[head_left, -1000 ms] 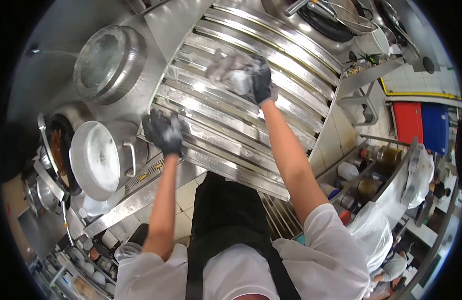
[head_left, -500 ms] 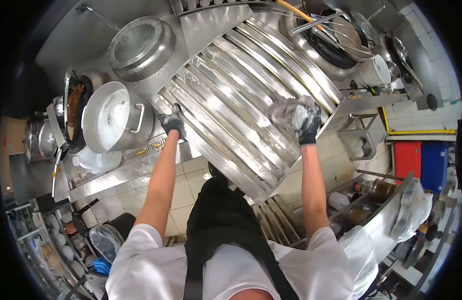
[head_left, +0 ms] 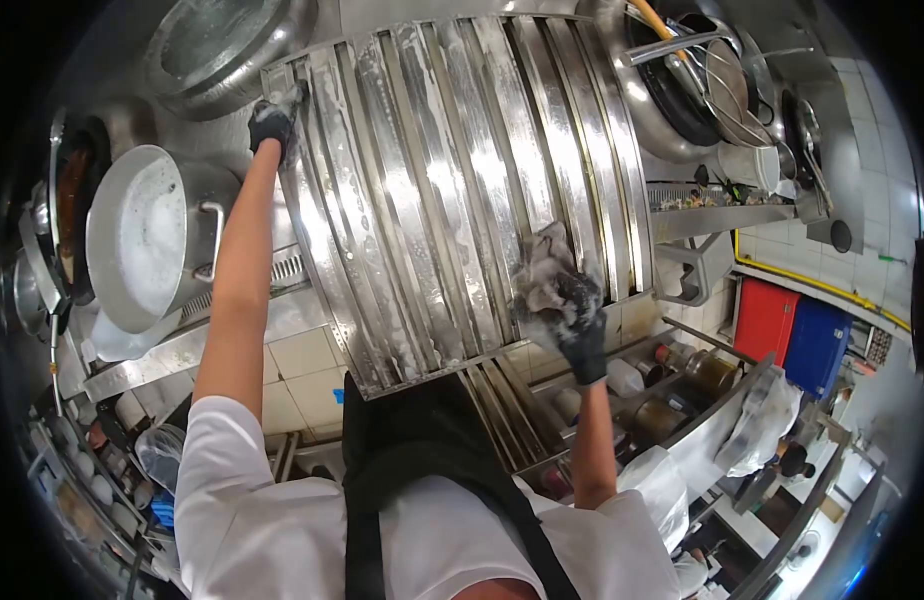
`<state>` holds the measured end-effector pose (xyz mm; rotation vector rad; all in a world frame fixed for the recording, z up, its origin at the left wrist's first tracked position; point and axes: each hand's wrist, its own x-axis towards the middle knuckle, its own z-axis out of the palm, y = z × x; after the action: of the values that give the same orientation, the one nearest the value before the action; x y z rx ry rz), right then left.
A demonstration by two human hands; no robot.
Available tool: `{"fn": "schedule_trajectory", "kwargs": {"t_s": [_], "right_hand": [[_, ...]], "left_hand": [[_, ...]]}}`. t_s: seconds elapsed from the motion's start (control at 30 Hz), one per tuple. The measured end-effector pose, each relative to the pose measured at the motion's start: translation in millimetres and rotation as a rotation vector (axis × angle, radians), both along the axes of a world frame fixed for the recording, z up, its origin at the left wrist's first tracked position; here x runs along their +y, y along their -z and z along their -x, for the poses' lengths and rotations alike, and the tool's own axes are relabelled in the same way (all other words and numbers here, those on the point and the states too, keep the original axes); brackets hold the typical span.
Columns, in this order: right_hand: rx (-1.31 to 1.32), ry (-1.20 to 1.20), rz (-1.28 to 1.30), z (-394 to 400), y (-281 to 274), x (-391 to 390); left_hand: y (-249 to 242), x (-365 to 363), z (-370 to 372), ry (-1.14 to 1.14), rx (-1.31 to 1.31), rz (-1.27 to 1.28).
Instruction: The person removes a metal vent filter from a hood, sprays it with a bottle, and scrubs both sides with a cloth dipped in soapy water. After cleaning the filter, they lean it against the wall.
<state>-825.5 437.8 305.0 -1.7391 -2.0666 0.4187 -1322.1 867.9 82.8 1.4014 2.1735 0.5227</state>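
A large metal baffle hood filter (head_left: 402, 200), wet and streaked with suds, lies over the steel counter and overhangs its front edge. My left hand (head_left: 272, 122), in a black glove, is closed on the filter's far left corner. My right hand (head_left: 580, 325), also gloved in black, presses a grey, foam-covered scrubber (head_left: 547, 275) onto the slats near the front right. Foam hides the scrubber's exact shape and part of the fingers.
A big pot of soapy water (head_left: 147, 240) stands at left, near a white plastic jug (head_left: 132, 335). An upturned round pan (head_left: 217, 50) lies behind it. Stacked pans and strainers (head_left: 717, 90) crowd the back right. Below right sits a shelf with jars (head_left: 712, 370).
The filter has turned, so its slats now run more nearly front to back. My left hand has moved up and left with its corner. My right hand and scrubber have moved nearer and left.
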Motion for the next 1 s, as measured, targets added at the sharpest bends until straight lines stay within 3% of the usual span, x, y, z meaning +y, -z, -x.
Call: {"fn": "schedule_trajectory", "kwargs": {"t_s": [0.03,0.13,0.2,0.23,0.27,0.33,0.4,0.47,0.53,0.57,0.6,0.63,0.77,0.8,0.83,0.9,0.93,0.97,1.0], "right_hand": [[0.020,0.205,-0.040,23,-2,2],[0.010,0.358,-0.011,17,58,-14],[0.000,0.219,-0.020,34,69,15],[-0.152,0.150,-0.080,42,71,37],[-0.300,0.078,-0.145,50,72,68],[-0.354,0.120,-0.057,53,98,142],[-0.549,0.095,0.071,73,95,247],[-0.456,0.117,-0.239,88,101,351],[-0.394,0.051,-0.296,92,104,445],[-0.303,0.126,-0.640,100,125,484],[-0.256,0.117,-0.310,102,113,502],[-0.298,0.077,-0.235,102,113,508],[-0.268,-0.117,-0.198,75,120,440],[-0.144,-0.058,-0.169,70,106,392],[-0.259,-0.049,-0.007,66,93,346],[-0.671,-0.064,-0.485,41,148,252],[-0.140,0.034,-0.011,44,120,203],[-0.019,0.118,0.002,44,123,151],[-0.002,0.100,0.026,52,84,116]], "left_hand": [[-18,-6,-7,-0.008,0.035,0.015],[-108,-37,-47,-0.117,0.069,0.082],[-112,-38,-49,-0.137,0.066,0.101],[-113,-37,-52,-0.150,0.061,0.104],[-119,-41,-56,-0.156,0.067,0.105],[-136,-53,-72,-0.201,0.088,0.089],[-152,-77,-102,-0.234,0.277,-0.001],[-125,-103,-104,-0.052,0.503,-0.255],[-120,-152,-114,0.035,0.702,-0.400],[-131,-180,-122,-0.005,0.577,-0.276],[-138,-205,-127,-0.039,0.448,-0.148],[-140,-217,-129,-0.009,0.482,-0.147],[-161,-236,-137,-0.138,0.371,0.059],[-160,-233,-136,-0.183,0.345,0.081],[-161,-234,-136,-0.183,0.341,0.077],[-165,-232,-134,-0.231,0.268,0.119],[-164,-233,-128,-0.226,0.258,0.110],[-160,-235,-117,-0.172,0.150,0.084],[-152,-235,-106,-0.117,0.040,0.058]]}}
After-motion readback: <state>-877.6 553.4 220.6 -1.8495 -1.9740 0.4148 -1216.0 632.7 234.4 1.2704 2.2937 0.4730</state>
